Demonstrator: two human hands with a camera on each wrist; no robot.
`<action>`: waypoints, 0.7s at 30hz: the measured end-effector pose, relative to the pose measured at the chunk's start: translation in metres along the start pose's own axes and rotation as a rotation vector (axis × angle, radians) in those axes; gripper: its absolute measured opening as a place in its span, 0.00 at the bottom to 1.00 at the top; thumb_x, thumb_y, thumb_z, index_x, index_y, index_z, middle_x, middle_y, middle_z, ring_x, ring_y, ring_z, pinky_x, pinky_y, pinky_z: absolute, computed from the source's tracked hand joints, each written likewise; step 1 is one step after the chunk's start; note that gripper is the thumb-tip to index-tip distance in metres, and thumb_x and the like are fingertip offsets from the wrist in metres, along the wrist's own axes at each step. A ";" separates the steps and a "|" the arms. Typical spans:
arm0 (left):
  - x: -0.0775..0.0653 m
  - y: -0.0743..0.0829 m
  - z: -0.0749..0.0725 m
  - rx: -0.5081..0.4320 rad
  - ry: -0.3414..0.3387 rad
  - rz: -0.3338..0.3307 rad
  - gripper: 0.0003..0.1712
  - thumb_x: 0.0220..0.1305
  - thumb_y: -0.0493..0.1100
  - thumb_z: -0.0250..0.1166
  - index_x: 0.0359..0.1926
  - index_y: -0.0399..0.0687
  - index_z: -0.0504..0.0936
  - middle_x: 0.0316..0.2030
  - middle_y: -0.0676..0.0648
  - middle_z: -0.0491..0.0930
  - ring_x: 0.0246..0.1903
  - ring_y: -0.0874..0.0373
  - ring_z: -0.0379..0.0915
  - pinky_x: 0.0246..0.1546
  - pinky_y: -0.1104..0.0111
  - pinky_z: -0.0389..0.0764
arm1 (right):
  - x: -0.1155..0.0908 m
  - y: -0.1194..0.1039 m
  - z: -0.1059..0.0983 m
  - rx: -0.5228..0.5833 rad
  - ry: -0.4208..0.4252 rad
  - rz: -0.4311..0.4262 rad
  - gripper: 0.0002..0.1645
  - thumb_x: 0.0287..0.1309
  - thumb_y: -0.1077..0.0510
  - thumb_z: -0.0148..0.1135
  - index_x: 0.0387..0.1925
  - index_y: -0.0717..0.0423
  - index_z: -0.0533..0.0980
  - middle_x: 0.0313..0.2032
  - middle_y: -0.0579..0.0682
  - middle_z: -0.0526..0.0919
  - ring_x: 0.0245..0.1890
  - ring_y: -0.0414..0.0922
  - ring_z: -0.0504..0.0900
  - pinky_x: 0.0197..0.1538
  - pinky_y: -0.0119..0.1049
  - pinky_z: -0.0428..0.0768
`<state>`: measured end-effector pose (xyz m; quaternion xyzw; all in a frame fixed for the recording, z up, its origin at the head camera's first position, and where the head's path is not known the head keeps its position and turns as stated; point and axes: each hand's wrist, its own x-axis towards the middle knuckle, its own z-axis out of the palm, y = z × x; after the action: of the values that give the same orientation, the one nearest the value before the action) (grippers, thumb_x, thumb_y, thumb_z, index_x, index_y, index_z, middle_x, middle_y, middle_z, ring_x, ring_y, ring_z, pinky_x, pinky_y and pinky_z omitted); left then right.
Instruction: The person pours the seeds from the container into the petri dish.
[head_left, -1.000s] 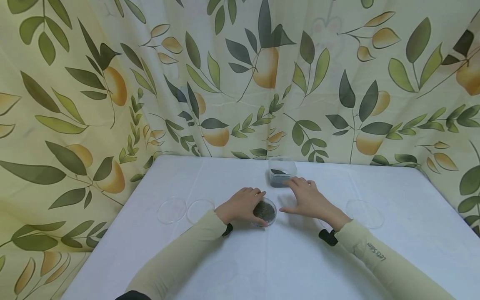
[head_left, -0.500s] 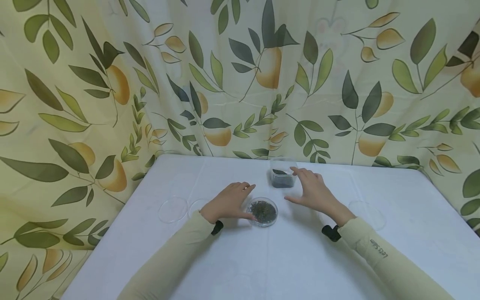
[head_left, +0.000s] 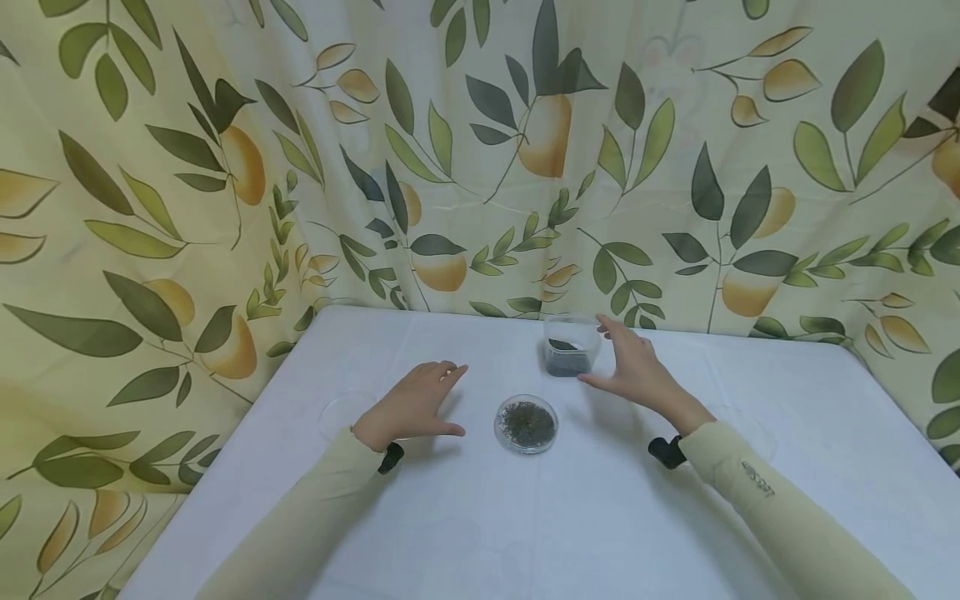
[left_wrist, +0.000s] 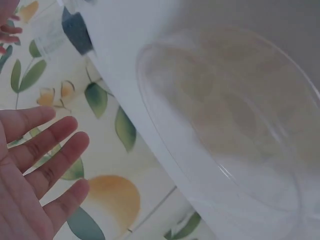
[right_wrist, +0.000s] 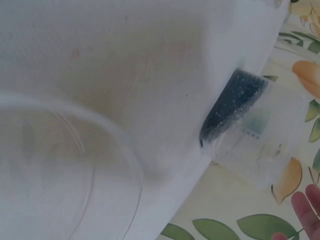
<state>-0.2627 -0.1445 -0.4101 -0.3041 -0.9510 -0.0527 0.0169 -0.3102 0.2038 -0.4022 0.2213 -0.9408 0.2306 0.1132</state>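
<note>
The filled dish, holding dark granules, is left untouched near the table's centre. The left hand is spread flat, empty, just left of it. The right hand, fingers extended and holding nothing, is stretched beside the clear container farther back. A grasp on that container is judged to be called for next.

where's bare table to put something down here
The near table, in front of the seed dish and between both sleeves, is bare. So is the far left corner. It is crowded between the left hand, the dish, the tub and the right hand.
</note>
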 end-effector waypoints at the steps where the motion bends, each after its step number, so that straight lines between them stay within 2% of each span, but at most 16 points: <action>1: -0.003 -0.003 0.000 0.000 0.000 -0.009 0.54 0.47 0.65 0.69 0.68 0.41 0.60 0.61 0.40 0.68 0.61 0.46 0.64 0.66 0.56 0.62 | 0.001 0.001 0.000 0.011 -0.005 0.002 0.59 0.42 0.48 0.74 0.68 0.66 0.51 0.57 0.66 0.70 0.56 0.61 0.72 0.57 0.64 0.62; 7: -0.022 -0.024 -0.001 -0.009 0.015 -0.057 0.54 0.45 0.64 0.71 0.68 0.42 0.62 0.61 0.40 0.68 0.62 0.45 0.63 0.65 0.54 0.62 | 0.009 0.007 -0.001 0.050 -0.025 0.014 0.59 0.43 0.50 0.73 0.68 0.68 0.49 0.60 0.69 0.65 0.59 0.64 0.67 0.59 0.69 0.59; 14: -0.042 -0.048 0.004 0.000 0.046 -0.089 0.53 0.43 0.64 0.72 0.66 0.41 0.65 0.59 0.39 0.69 0.61 0.44 0.64 0.64 0.53 0.64 | 0.019 0.015 0.003 0.065 -0.023 0.013 0.61 0.42 0.51 0.74 0.68 0.69 0.48 0.62 0.70 0.62 0.60 0.65 0.66 0.59 0.65 0.63; 21: -0.056 -0.068 0.011 0.016 0.042 -0.136 0.54 0.40 0.66 0.72 0.64 0.41 0.67 0.59 0.39 0.70 0.60 0.44 0.64 0.64 0.52 0.64 | 0.026 0.025 0.008 0.109 -0.047 0.024 0.64 0.41 0.52 0.75 0.69 0.70 0.46 0.64 0.71 0.58 0.62 0.66 0.62 0.62 0.63 0.62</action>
<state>-0.2562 -0.2304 -0.4306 -0.2375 -0.9693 -0.0524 0.0357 -0.3453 0.2106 -0.4102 0.2214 -0.9317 0.2776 0.0762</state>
